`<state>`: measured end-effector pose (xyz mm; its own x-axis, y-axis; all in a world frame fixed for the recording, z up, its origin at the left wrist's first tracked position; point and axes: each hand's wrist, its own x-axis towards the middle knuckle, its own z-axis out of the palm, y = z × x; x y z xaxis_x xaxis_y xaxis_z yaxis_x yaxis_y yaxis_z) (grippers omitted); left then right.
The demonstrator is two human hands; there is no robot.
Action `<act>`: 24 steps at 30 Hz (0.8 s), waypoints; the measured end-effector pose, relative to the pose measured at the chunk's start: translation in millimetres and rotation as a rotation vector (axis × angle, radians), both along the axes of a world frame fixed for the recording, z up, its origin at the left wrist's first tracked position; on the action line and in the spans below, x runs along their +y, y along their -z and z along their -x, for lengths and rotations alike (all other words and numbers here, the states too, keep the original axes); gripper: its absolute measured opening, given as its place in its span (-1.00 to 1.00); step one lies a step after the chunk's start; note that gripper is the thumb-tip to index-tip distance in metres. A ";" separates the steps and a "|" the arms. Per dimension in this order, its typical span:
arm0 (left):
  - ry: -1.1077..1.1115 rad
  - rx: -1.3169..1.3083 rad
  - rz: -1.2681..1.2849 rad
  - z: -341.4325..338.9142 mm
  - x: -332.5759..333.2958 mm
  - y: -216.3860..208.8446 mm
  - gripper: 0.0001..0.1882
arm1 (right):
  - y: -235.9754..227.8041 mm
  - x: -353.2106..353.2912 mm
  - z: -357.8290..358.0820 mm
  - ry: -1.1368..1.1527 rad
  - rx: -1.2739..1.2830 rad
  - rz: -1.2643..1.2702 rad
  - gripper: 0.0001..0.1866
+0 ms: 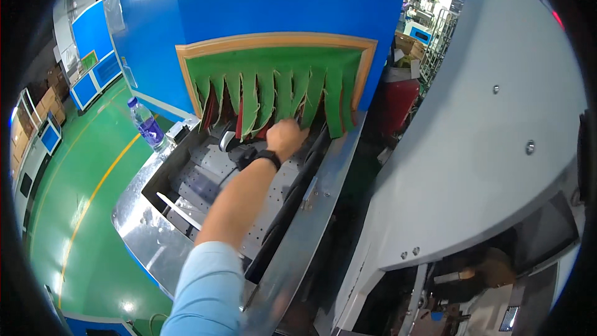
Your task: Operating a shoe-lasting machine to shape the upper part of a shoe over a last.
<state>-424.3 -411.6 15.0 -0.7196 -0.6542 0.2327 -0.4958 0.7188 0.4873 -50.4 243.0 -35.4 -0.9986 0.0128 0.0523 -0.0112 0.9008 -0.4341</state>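
Observation:
My left hand (286,139) reaches forward over a metal trough, with a black watch (266,160) on the wrist. It is closed, at the lower ends of the green strip curtain (283,90); its fingertips are turned away, so what they hold is hidden. Frayed green strips with red backing hang in front of an opening in the blue machine (286,0). Beneath my forearm lie perforated grey plates (208,165). A black and silver part (227,141) sits left of the hand. My right hand is out of the picture.
A clear bottle with a purple cap (146,126) stands on the trough's left rim. A white strip (178,210) sticks up inside it. A thick black hose (292,202) runs along its right side. To the right rises a large grey machine cover (479,124).

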 end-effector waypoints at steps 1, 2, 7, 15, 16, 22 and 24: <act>0.038 -0.055 0.038 -14.5 4.6 -12.3 -0.53 | 0.2 -0.1 1.7 0.004 0.003 0.003 -0.69; 0.030 -0.101 0.039 -35.4 8.3 -30.5 -0.57 | 1.5 -0.7 1.8 -0.002 0.002 0.015 -0.69; 0.151 -0.322 0.051 -87.9 4.3 -29.7 -0.61 | -1.9 -1.4 -0.8 0.012 0.007 0.026 -0.69; 0.046 0.115 -0.087 -25.4 0.4 36.4 -0.34 | 9.4 -10.6 -14.7 -0.017 0.008 0.053 -0.69; 0.034 0.107 -0.054 -21.0 10.4 38.3 -0.40 | 8.0 -11.0 -16.8 -0.015 -0.001 0.058 -0.69; 0.215 0.319 -0.377 -117.3 -9.1 15.9 -0.47 | 6.3 -23.8 -25.2 -0.023 -0.042 0.149 -0.69; 0.302 0.549 -0.814 -187.9 41.0 -22.2 -0.46 | -0.5 -29.6 -28.3 -0.020 -0.107 0.223 -0.69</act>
